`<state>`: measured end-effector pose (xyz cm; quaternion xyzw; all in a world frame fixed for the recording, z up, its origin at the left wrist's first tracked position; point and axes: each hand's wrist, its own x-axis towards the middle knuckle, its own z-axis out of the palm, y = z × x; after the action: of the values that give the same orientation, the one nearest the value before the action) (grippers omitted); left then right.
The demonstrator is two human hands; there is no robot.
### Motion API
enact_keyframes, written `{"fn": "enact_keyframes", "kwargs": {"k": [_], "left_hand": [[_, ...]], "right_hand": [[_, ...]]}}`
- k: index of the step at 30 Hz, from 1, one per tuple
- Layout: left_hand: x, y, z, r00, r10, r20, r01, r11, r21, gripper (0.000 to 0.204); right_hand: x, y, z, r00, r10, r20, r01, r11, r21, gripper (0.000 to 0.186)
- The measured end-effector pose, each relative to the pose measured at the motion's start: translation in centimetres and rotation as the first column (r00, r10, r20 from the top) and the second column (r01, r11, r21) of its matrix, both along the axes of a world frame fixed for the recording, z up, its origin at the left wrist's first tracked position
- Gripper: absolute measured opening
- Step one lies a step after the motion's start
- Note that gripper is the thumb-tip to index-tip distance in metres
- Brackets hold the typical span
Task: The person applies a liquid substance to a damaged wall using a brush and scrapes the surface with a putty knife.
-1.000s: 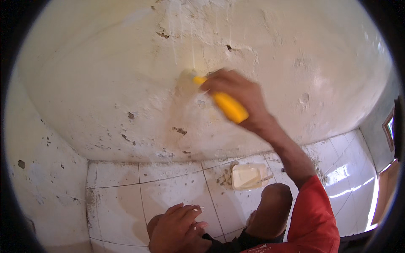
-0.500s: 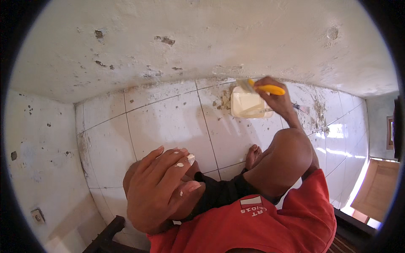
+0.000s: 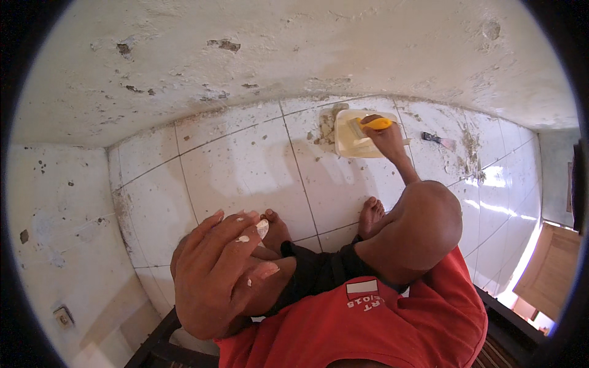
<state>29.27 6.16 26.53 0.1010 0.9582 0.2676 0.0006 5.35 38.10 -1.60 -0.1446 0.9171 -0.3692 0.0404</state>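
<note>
My right hand [image 3: 388, 141] grips a paintbrush [image 3: 377, 124] by its yellow handle. Its pale bristles are down inside a white plastic tub [image 3: 347, 113] of cream-coloured liquid on the tiles. A light flat stick [image 3: 405, 141] pokes out past the tub's right side, partly hidden by my hand. On my bent left knee lies my left hand [image 3: 222, 260], fingers stretched out. White dabs stick to its fingers, and a thicker white lump shows by one fingertip. A scraper [image 3: 438, 140] with a dark handle lies right of the tub.
Ahead stands a pale wall [image 3: 294, 55] with chipped, peeling patches. Crumbs of debris [image 3: 469, 150] lie along its foot and beside the tub. A wall socket [image 3: 63, 317] is at lower left, dark furniture [image 3: 161, 343] behind me, and a wooden panel [image 3: 548, 267] far right.
My right hand has lowered the paintbrush from above the tub's far rim into the tub. The view has shifted slightly, and the scraper now shows fully. My left hand stays on the knee.
</note>
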Motion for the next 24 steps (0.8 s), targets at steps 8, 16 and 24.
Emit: {"fn": "enact_keyframes", "kwargs": {"k": [8,16,24], "left_hand": [[-0.3,-0.2,0.0,0.999,-0.021,0.027,0.020,0.999,0.044,0.041],[0.3,-0.8,-1.2,0.989,-0.083,-0.119,0.077,0.996,-0.055,0.041],[0.3,0.6,-0.6,0.980,0.187,-0.067,-0.164,0.953,0.256,0.032]], "right_hand": [[3.2,4.1,1.9,0.813,-0.279,0.511,0.548,0.664,-0.509,0.029],[4.8,8.1,-2.1,0.524,-0.172,0.834,0.804,-0.223,-0.551,0.026],[-1.2,-1.2,27.3,0.987,-0.157,-0.038,0.009,0.289,-0.957,0.039]]}}
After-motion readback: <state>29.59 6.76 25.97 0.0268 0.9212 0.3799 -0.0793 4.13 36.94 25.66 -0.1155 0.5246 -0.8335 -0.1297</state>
